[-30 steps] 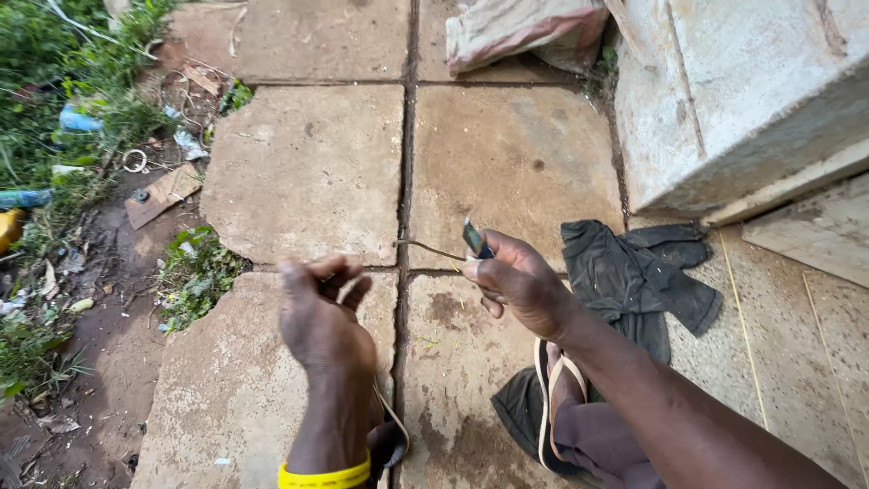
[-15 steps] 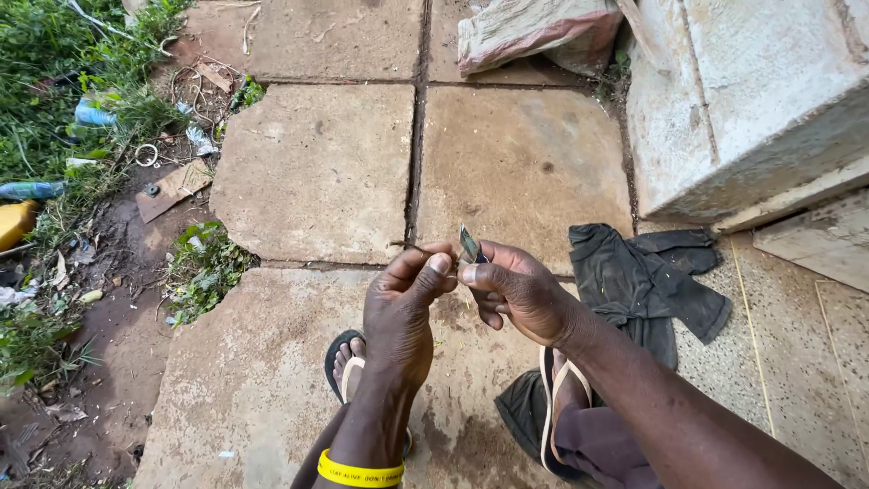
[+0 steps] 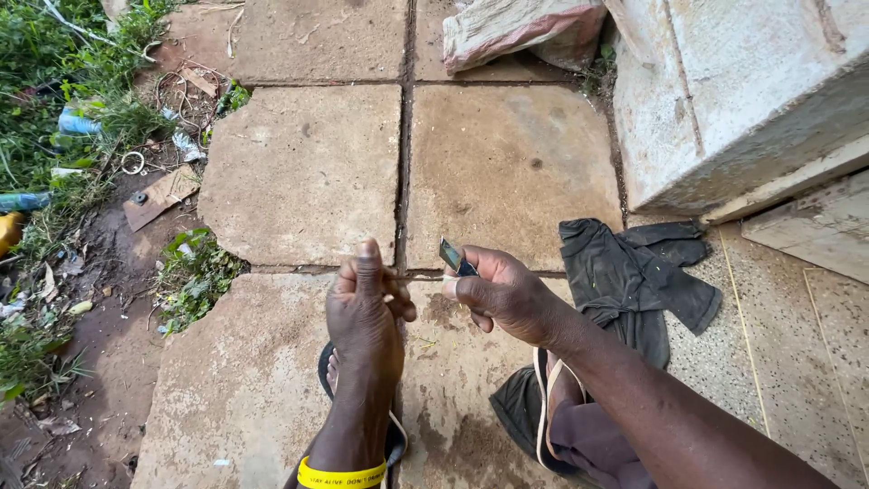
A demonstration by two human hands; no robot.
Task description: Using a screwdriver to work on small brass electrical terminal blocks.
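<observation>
head-worn view, looking steeply down, close

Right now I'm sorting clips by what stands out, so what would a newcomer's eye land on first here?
First the two hands at centre, close over the stone slabs: the right hand pinches a small dark blade, and the left hand holds a thin strand toward it. Next, the dark cloth lying crumpled to the right, and the yellow wristband at the bottom edge.
</observation>
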